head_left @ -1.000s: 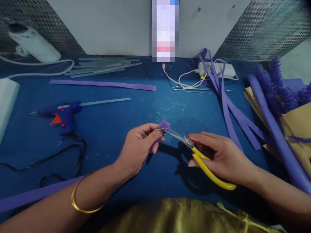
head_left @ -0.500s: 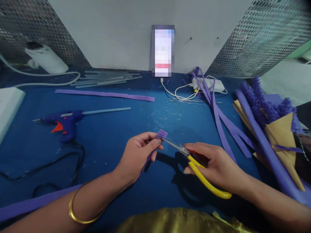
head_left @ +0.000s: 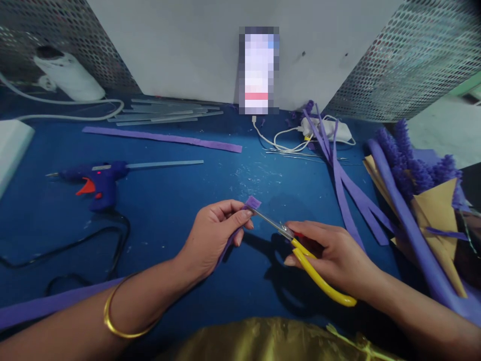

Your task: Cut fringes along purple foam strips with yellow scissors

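Between the thumb and fingers of my left hand (head_left: 221, 230) is pinched a purple strip (head_left: 253, 202), its short end standing up past the fingertips and the rest hanging down under the palm. My right hand (head_left: 334, 255) grips yellow-handled scissors (head_left: 325, 286). Their metal blades reach left to the strip, just at my left fingertips, and look nearly closed. The blade tips are partly hidden by the strip and fingers. A glue gun (head_left: 101, 183) with a glue stick in its back lies left of my hands.
Another purple strip (head_left: 161, 139) and several glue sticks (head_left: 165, 113) lie behind. A phone (head_left: 256, 70) leans on the back panel, its cable (head_left: 278, 145) running to a power strip (head_left: 326, 130). Long purple strips (head_left: 345, 200) and wrapped purple flowers (head_left: 417, 165) are at right.
The view has shifted slightly, so the table items appear a little higher. My hands, the strip and the scissors keep almost the same position, with the blades still at the strip.
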Demonstrator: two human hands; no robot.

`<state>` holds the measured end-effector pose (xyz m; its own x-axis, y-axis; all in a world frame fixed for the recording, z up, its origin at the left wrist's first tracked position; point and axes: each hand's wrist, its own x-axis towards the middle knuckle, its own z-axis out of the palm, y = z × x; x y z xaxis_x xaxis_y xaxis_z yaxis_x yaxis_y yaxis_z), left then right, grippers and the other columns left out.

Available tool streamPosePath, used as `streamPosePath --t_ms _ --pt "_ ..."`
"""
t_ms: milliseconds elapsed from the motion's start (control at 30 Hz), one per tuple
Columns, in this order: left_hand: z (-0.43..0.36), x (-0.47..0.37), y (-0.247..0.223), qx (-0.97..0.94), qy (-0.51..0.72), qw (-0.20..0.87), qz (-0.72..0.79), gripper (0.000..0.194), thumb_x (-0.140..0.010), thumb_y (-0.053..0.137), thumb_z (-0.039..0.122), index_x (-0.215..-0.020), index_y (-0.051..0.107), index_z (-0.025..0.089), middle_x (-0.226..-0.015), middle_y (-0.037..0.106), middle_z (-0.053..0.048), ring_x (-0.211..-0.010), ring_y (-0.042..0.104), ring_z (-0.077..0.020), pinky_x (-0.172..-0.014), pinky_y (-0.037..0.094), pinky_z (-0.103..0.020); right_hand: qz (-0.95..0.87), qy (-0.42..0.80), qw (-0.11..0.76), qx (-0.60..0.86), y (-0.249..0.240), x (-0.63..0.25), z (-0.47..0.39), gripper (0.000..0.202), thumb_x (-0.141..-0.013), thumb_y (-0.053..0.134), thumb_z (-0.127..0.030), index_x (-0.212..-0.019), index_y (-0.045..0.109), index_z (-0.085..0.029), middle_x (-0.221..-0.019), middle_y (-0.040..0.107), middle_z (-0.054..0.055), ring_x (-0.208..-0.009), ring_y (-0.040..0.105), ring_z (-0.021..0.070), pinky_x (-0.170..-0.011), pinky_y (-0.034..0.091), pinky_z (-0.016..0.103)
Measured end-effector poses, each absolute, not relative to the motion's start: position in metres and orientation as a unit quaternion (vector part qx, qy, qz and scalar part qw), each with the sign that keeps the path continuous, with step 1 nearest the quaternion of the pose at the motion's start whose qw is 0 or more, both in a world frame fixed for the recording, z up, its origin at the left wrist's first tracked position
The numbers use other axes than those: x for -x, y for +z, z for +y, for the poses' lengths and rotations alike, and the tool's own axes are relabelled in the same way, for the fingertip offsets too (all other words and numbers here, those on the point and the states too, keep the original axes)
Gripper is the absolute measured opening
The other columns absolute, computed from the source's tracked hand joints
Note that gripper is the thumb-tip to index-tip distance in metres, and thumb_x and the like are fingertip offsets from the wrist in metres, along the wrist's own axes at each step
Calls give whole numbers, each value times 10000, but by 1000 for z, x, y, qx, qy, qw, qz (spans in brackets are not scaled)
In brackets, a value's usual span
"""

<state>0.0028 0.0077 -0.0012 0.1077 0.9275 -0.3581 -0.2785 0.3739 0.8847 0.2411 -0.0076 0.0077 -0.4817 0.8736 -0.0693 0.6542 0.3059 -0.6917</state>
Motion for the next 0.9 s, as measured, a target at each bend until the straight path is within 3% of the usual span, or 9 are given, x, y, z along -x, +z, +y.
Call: streamPosePath --t_ms 300,633,900 --pt "8 -1 0 -333 450 677 477 169 -816 728 266 -690 698 156 -627 669 7 -410 474 -34 -415 307 -173 -785 346 165 487 9 -241 -7 451 -835 722 -548 -1156 725 -232 -873 729 40 -698 643 173 -612 503 272" --pt "10 0 1 -312 436 701 470 180 -768 747 261 -641 679 155 -582 644 2 -401 465 -39 -406 313 -166 -694 483 149 513 14 -238 -6 468 -779 758 -549 -1081 750 -192 -829 696 28 -667 591 161 -621 517 284" --pt "7 -2 0 -322 445 684 480 149 -785 741 265 -689 713 156 -598 662 -2 -394 474 -42 -393 312 -169 -709 449 168 518 11 -238 -8 481 -770 767 -562 -1101 753 -213 -834 699 35 -677 602 174 -582 500 275"
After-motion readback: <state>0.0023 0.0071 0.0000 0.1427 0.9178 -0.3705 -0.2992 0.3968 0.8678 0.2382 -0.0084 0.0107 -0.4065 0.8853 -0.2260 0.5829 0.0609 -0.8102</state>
